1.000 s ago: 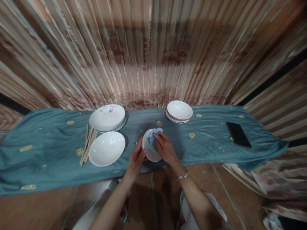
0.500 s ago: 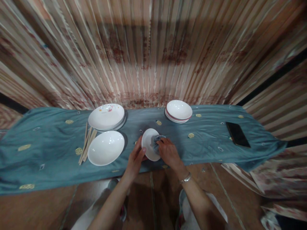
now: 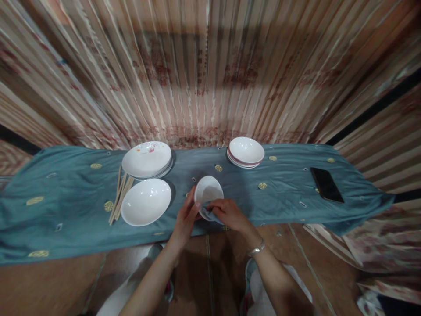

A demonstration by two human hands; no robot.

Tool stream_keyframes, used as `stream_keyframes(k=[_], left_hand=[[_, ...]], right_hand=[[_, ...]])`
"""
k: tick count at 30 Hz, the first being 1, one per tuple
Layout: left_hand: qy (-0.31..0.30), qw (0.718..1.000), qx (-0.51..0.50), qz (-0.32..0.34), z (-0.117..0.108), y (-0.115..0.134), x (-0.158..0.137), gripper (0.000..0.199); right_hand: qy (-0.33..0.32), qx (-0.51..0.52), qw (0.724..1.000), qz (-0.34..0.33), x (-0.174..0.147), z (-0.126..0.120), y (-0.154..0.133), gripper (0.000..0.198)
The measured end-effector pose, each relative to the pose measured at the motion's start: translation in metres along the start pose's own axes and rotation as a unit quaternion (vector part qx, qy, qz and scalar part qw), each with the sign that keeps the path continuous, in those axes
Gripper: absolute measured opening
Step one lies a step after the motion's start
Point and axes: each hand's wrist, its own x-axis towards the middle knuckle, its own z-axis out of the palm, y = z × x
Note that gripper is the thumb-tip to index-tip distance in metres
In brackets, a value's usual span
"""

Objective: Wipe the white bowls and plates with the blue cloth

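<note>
A small white bowl (image 3: 209, 188) is tilted up near the table's front edge. My left hand (image 3: 187, 215) grips its left side, thumb on the rim. In my right hand (image 3: 228, 213) is a bunched blue-grey cloth (image 3: 212, 215), pressed against the lower inside of the bowl. The fingertips of the right hand are partly hidden in the cloth. To the left of the small bowl lies a larger white oval bowl (image 3: 146, 202), apart from both hands.
A stack of plates (image 3: 146, 159) with a floral print stands behind the oval bowl, with several wooden chopsticks (image 3: 120, 199) beside it. Stacked bowls (image 3: 246, 151) sit at the back. A black phone (image 3: 326, 184) lies right on the teal tablecloth (image 3: 283, 202). Curtains (image 3: 207, 79) hang behind.
My right hand has moved the cloth down from the bowl's right side to its lower rim. The left hand keeps its hold on the bowl in nearly the same place.
</note>
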Motion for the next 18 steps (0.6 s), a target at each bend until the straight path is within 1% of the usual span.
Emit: stream_keyframes(k=[2,4,7,10,12,14,18], left_hand=[[-0.003,1.000,0.000,0.002,0.000,0.000,0.000,0.085],[-0.003,1.000,-0.002,0.005,0.000,0.000,-0.001,0.083],[0.002,1.000,0.004,0.003,-0.001,0.000,-0.001,0.081],[0.000,1.000,0.001,-0.001,-0.002,0.000,-0.001,0.082],[-0.006,1.000,-0.010,0.001,-0.002,0.000,-0.001,0.083],[-0.012,1.000,-0.018,0.001,-0.001,0.001,-0.002,0.083],[-0.015,1.000,-0.017,-0.002,0.000,0.002,-0.003,0.081]], right_hand=[[-0.003,0.079,0.997,-0.019,0.004,0.005,0.004,0.036],[-0.006,0.154,0.988,-0.028,0.008,0.011,0.009,0.036],[-0.003,0.246,0.968,-0.042,0.013,0.019,0.013,0.036],[0.005,0.315,0.948,-0.054,0.016,0.023,0.012,0.038],[0.012,0.335,0.941,-0.053,0.016,0.025,0.010,0.040],[0.024,0.338,0.940,-0.053,0.017,0.027,0.008,0.043],[0.060,0.300,0.951,-0.051,0.018,0.033,0.010,0.048]])
